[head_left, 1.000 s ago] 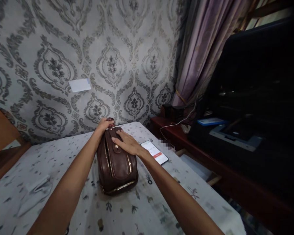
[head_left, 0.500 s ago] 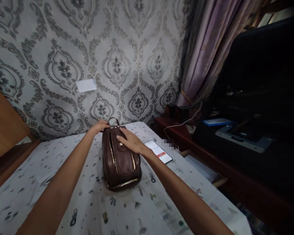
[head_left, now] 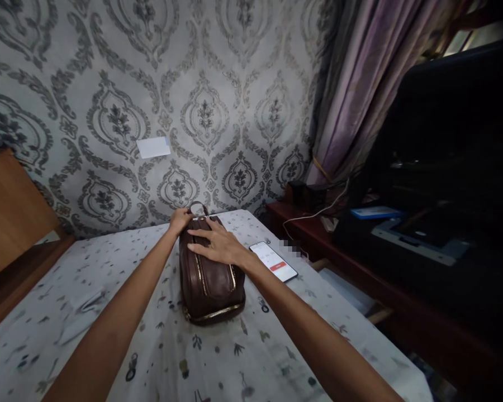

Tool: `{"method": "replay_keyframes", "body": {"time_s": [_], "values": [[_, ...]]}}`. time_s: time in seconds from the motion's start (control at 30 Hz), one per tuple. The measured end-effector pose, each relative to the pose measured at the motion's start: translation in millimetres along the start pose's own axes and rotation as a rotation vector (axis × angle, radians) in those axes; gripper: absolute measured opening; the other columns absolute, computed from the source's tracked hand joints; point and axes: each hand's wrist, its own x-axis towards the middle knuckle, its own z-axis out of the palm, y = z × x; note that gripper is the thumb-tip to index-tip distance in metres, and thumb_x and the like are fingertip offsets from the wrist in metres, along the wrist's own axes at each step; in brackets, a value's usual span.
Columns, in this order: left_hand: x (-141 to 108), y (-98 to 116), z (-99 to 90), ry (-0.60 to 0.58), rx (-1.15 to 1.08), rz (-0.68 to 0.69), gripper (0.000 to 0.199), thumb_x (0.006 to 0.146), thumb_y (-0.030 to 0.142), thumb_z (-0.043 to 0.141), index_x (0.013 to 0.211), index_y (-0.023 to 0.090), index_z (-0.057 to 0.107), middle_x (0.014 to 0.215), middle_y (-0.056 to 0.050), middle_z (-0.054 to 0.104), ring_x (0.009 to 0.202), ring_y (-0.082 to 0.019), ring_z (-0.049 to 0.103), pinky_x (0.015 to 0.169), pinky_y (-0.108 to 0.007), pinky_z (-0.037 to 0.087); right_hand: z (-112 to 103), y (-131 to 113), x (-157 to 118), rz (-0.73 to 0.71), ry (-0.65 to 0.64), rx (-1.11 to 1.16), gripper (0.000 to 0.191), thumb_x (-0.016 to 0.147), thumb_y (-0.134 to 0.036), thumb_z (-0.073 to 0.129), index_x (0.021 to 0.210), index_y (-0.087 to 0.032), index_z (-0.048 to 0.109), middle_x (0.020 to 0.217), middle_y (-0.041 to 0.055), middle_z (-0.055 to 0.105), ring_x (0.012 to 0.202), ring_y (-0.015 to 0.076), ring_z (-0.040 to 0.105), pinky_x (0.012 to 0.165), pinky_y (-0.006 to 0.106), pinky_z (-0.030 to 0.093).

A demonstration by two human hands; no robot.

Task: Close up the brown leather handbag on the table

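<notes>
A brown leather backpack (head_left: 218, 285) with gold zips lies on the patterned white cloth (head_left: 218, 363), its loop handle pointing at the wall. My right hand (head_left: 218, 243) rests across the front of the bag, fingers spread and flat, covering the clasp. At the far left corner by the handle, my left hand (head_left: 180, 220) has its fingers closed at the bag's top edge. What exactly they pinch there is too small to make out.
Right of the bag lies a phone (head_left: 279, 265) with a lit screen. Beyond it are a dark red desk (head_left: 293, 218), a white cable (head_left: 314, 215) and an open drawer (head_left: 347, 290). A wooden panel (head_left: 17, 218) stands at left, and a crumpled light cloth (head_left: 86, 304) lies nearer.
My right hand has slid left across the bag, now spread over the clasp that showed before. My left hand stays at the top corner. The view has shifted slightly.
</notes>
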Motion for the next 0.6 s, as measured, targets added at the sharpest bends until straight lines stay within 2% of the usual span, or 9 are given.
{"method": "replay_keyframes", "body": {"time_s": [0.2, 0.6], "values": [[-5, 5, -4.5, 0.061, 0.123, -0.011, 0.013, 0.067, 0.032, 0.064, 0.061, 0.02, 0.065, 0.059, -0.001, 0.061, 0.07, -0.021, 0.058, 0.063, -0.027, 0.037, 3, 1, 1, -0.016, -0.003, -0.012, 0.06, 0.087, -0.073, 0.056, 0.134, -0.036, 0.065, 0.162, 0.0035, 0.037, 0.153, 0.0358, 0.022, 0.122, 0.057, 0.018], [-13, 7, -3.1, 0.153, 0.153, -0.025, 0.018, 0.072, 0.036, 0.062, 0.065, 0.02, 0.068, 0.062, -0.001, 0.061, 0.067, -0.019, 0.056, 0.059, -0.027, 0.034, 3, 7, 6, -0.029, -0.019, -0.013, 0.059, 0.085, -0.074, 0.057, 0.13, -0.035, 0.067, 0.159, 0.0025, 0.042, 0.151, 0.0341, 0.027, 0.123, 0.056, 0.017]]}}
